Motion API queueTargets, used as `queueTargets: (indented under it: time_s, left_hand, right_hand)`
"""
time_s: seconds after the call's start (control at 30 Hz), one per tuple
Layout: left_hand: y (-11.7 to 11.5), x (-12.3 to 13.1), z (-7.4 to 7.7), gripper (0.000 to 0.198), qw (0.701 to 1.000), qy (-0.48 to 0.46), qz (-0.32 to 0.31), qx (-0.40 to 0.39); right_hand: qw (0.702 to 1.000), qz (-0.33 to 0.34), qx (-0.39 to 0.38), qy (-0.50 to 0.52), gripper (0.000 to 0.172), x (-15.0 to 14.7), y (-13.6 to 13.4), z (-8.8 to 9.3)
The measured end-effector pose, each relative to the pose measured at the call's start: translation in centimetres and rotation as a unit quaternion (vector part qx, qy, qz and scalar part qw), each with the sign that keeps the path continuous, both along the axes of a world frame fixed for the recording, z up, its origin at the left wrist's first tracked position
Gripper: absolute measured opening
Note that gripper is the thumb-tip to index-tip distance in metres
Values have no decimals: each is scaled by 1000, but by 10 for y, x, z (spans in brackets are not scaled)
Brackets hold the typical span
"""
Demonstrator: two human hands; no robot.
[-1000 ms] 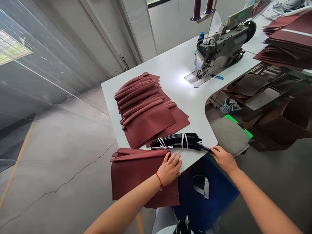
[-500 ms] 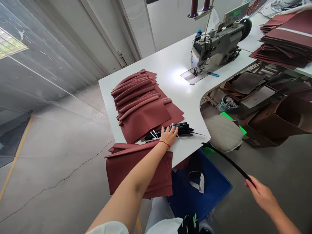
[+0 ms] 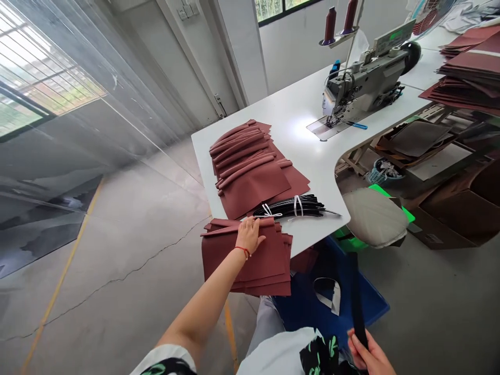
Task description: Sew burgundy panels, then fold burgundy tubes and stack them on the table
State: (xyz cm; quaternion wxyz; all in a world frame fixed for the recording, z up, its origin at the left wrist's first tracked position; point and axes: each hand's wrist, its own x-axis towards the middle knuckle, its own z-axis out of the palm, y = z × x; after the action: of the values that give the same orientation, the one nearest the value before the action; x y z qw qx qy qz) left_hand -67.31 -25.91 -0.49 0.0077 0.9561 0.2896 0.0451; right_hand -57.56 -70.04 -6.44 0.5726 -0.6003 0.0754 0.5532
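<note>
My left hand (image 3: pixel 250 235) rests on the top edge of a stack of dark red panels (image 3: pixel 246 265) that hangs over the table's near edge. Its thumb is spread and the other fingers lie over the rolled edge; whether they pinch it is hard to tell. At the lower right, my right hand (image 3: pixel 369 354) grips a black strip (image 3: pixel 356 297), which stands upright from the fingers. A bundle of black strips (image 3: pixel 289 207), tied with white bands, lies just beyond the left hand. Behind it is a pile of red pieces with rolled edges (image 3: pixel 250 166).
A sewing machine (image 3: pixel 363 78) stands on the white table (image 3: pixel 304 99) at the back right. Below are a padded stool (image 3: pixel 375 216), a blue bin (image 3: pixel 375 312) and a cardboard box (image 3: pixel 453 219). More red panels (image 3: pixel 472 73) are stacked at the far right.
My left hand has moved from the black bundle back onto the near red stack. My right hand has come inward with its strip, now upright. The view has shifted, showing more window.
</note>
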Motion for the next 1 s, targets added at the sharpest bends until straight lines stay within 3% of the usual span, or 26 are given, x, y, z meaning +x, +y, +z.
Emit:
queueTargets:
  time_s: [0.1, 0.17, 0.2, 0.27, 0.37, 0.53, 0.63, 0.77, 1.0]
  left_hand:
    - [22, -2, -16, 25, 1000, 21, -3, -12]
    - [33, 4, -19, 7, 999, 30, -25, -25]
    - [36, 5, -17, 7, 998, 30, -36, -30]
    - [37, 2, -5, 15, 997, 21, -57, -39]
    - [25, -16, 29, 18, 994, -4, -97, -49]
    - [-17, -54, 93, 31, 985, -47, -157, -62]
    - [-43, -67, 119, 44, 969, -111, -201, -93]
    - [-64, -74, 137, 53, 952, -179, -223, -111]
    - [-78, -82, 145, 54, 953, -198, -207, -103]
  right_hand:
    - [999, -12, -8, -41, 47, -3, 21, 11]
    - [994, -7, -24, -104, 48, 1, 30, 21]
    - [990, 4, -28, -135, 49, 5, 33, 26]
    - [979, 41, -30, -196, 53, 10, 35, 38]
    - [941, 94, -41, -322, 52, 10, 39, 61]
    - [858, 119, -32, -499, 39, -2, 52, 103]
    - [803, 145, -22, -578, 40, 0, 57, 114]
    - [755, 194, -37, -626, 42, 8, 51, 111]
    - [717, 196, -55, -667, 44, 12, 34, 105]
